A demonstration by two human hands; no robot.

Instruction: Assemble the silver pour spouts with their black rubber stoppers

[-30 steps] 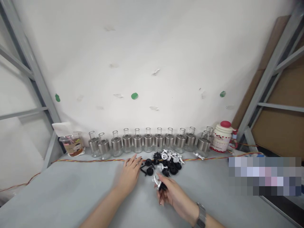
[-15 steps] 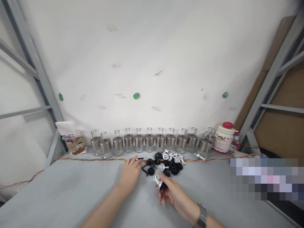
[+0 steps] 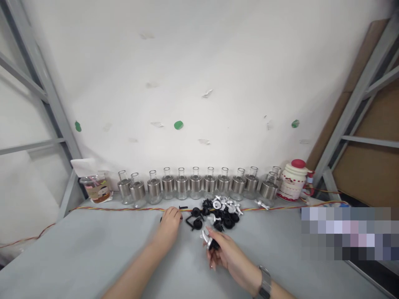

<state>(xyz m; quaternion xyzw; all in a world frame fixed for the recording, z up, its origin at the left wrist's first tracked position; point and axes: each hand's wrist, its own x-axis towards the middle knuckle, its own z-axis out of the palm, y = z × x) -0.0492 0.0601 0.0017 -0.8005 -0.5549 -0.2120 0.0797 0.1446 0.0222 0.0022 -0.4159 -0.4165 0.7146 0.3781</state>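
Plastic cup (image 3: 97, 193): well beyond the left hand (image 3: 170, 226), to its left. Row of glass bottles (image 3: 181, 183): upright, beyond both hands. Left hand: fingers curled down at the table (image 3: 102, 245), dark edges showing either side; cannot tell whether it grips anything. Black strip (image 3: 183, 207): just past its fingers. Silver spout (image 3: 208, 242), black stopper end: pinched in the right hand (image 3: 227, 252). Pile of black and silver parts (image 3: 228, 223): just beyond that hand. Jar (image 3: 291, 183): well off to its right.
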